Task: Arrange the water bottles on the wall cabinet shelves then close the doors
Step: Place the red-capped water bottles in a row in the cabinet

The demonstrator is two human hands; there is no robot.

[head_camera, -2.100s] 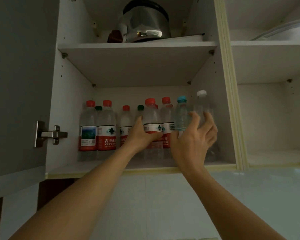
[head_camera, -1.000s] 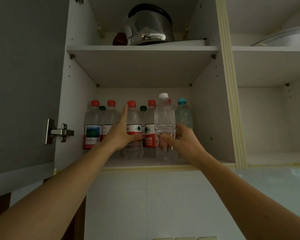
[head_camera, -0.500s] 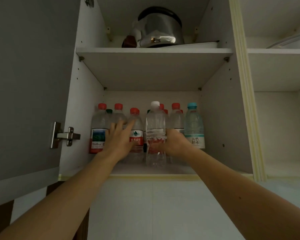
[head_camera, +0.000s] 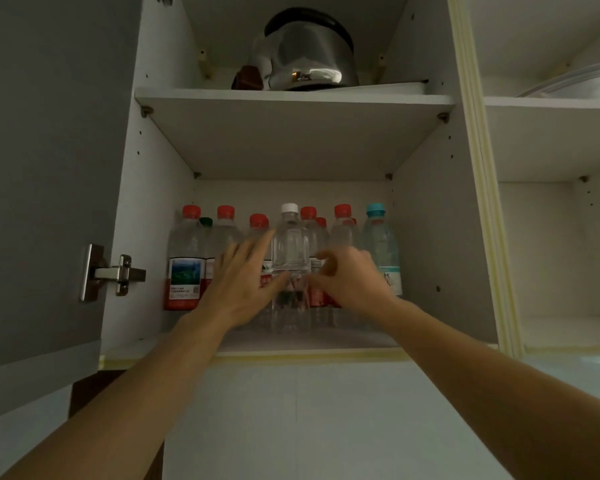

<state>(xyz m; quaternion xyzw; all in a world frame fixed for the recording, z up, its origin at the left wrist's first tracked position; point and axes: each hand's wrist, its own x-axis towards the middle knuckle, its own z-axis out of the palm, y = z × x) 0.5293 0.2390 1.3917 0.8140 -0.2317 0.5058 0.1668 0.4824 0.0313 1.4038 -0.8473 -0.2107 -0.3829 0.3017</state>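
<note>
A clear white-capped bottle (head_camera: 290, 251) stands upright at the front middle of the lower cabinet shelf (head_camera: 326, 341). Behind it stands a row of several red-capped bottles (head_camera: 187, 258) and, at the right end, a blue-capped bottle (head_camera: 380, 244). My left hand (head_camera: 246, 282) lies with straight fingers against the white-capped bottle's left side, thumb across its front. My right hand (head_camera: 350, 278) sits at the bottle's right side with curled fingers; I cannot tell whether it grips the bottle. The grey left cabinet door (head_camera: 49, 168) hangs wide open.
A steel kettle (head_camera: 309, 53) sits on the upper shelf. To the right, past a cream divider (head_camera: 478, 202), another open compartment holds a glass lid (head_camera: 575, 88) up top. A door hinge (head_camera: 115, 271) juts out at the left. White wall tiles lie below the cabinet.
The white-capped bottle has moved from the right end, past the blue-capped bottle, to the front middle. My left hand slid right to its left side. My right hand's hold on it has loosened.
</note>
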